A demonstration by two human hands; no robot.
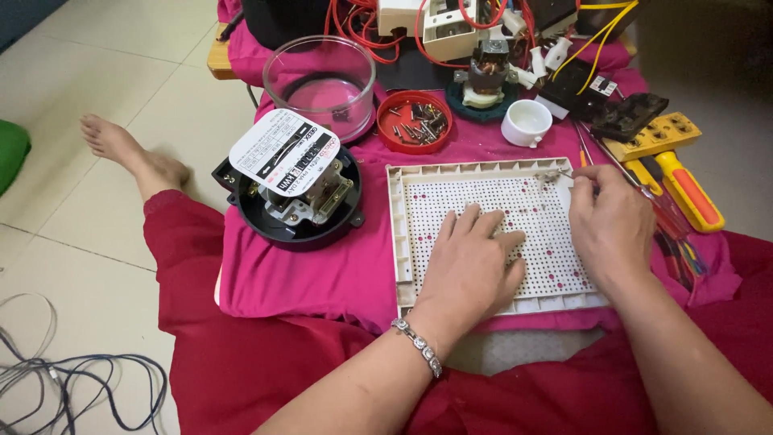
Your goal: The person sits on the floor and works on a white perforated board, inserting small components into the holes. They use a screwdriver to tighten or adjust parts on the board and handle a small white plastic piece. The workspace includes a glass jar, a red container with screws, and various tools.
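Cloth of bright pink covers the low work surface across the middle of the frame, and your white perforated plastic board with a ribbed rim lies flat on it, centre right. Left of the board sits a round black meter base with a white printed faceplate, its clear round plastic cover set apart above it in the upper middle. Along the top edge lie red and yellow wires and a small motor; at the right edge rests a yellow and orange handled tool.

Your left hand lies palm down on the board's lower middle, fingers spread and relaxed, gripping nothing, simply pressing the board steady. Your right hand rests at the board's right rim, fingertips pinched at a small metal part in the upper right corner; whether it is truly gripped you cannot tell.

A small white cup and a red round lid full of screws stand just above the board. Judging by this, the meter stands opened and the work on the board looks unfinished, with many screws unused in the lid.
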